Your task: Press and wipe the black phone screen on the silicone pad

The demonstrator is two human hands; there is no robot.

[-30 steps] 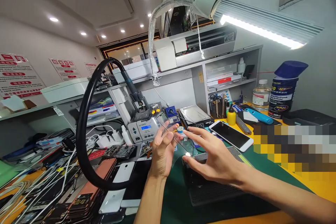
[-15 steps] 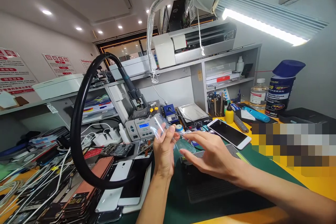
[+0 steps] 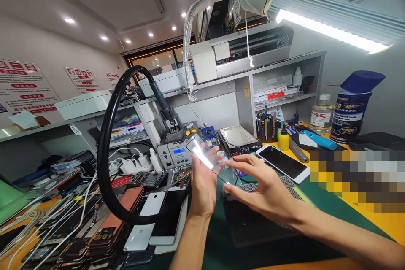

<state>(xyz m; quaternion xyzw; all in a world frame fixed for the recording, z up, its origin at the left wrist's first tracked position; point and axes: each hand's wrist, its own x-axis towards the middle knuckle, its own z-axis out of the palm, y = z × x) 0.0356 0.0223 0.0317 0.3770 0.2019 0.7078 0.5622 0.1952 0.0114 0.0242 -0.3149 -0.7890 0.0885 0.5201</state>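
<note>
A clear glass panel with thin dark edges [image 3: 203,156], like a phone's screen glass, is tilted between my hands and catches a bright lamp reflection. My right hand [image 3: 264,183] grips its lower end between thumb and fingertips. My left hand [image 3: 202,187] is open behind and beside the panel, its thumb near the left edge and some fingers seen through or past it. Whether the left palm touches the glass I cannot tell. Beneath my right hand lies a dark perforated stand [image 3: 259,219] on the green mat [image 3: 341,223].
Stacked phone parts [image 3: 107,228] and white cables [image 3: 79,202] crowd the left. A black hose [image 3: 106,168] loops beside my left arm. Behind stand a rework station [image 3: 177,154] and a hot plate [image 3: 237,137]. A white phone [image 3: 283,162], yellow bottle [image 3: 284,140] and spray can [image 3: 351,114] are right.
My left hand has loosened from a pinch on the glass to spread fingers. My right thumb and fingers now grip its lower end. The whole view has shifted slightly.
</note>
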